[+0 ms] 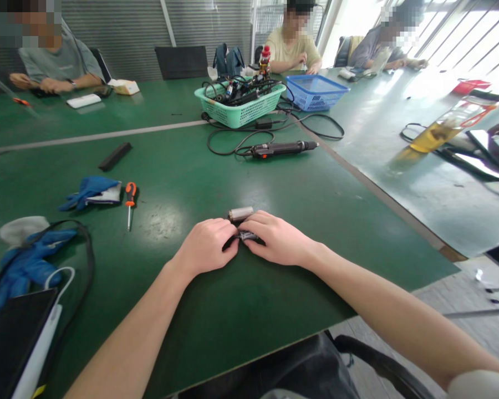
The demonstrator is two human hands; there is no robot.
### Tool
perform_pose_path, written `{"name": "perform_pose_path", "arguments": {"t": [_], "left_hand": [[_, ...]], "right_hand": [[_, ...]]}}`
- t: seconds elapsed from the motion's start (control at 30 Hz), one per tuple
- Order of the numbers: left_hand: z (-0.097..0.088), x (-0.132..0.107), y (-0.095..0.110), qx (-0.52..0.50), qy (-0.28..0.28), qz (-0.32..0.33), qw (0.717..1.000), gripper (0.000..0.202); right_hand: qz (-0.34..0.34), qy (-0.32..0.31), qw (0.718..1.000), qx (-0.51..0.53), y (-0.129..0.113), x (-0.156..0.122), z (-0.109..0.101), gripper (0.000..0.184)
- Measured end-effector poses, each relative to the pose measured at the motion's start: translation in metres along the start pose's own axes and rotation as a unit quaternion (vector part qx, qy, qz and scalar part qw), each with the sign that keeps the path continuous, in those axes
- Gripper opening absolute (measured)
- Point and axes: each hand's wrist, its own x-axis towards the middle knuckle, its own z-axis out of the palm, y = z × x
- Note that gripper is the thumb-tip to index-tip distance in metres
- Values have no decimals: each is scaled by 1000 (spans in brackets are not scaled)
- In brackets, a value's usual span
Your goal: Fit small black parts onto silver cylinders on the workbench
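Observation:
Near the front of the green table, my left hand [208, 246] and my right hand [276, 238] meet, fingertips close together. Between them is a small grey metal part [248, 236], pinched by my right thumb and fingers and mostly hidden. My left fingers are curled at its dark left end; what exactly they grip is covered. Just beyond my fingertips lies a silver cylinder [242, 213], like a small motor body, on its side. An orange-and-black screwdriver [130, 199] rests off to the left. Farther back lies a black electric screwdriver [283, 149] with its cable.
A green basket [241, 116] full of cabled tools stands beside a blue basket [316, 91]. Blue gloves [91, 193], a black bar [115, 156] and a phone [20, 338] occupy the left. A bottle of yellow liquid [434, 138] is at right. Three people sit across the table.

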Motion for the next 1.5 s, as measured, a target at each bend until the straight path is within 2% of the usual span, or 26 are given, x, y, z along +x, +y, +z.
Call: {"name": "perform_pose_path", "arguments": {"t": [0.77,1.5], "left_hand": [[-1,0,1,-11,-17,-11,1000,13],[0,0,0,-7,-20,-17,1000,14]], "right_hand": [[5,-9,1000,-15,-2,-1,-2,21],[15,3,1000,-16,0,0,5,20]]}}
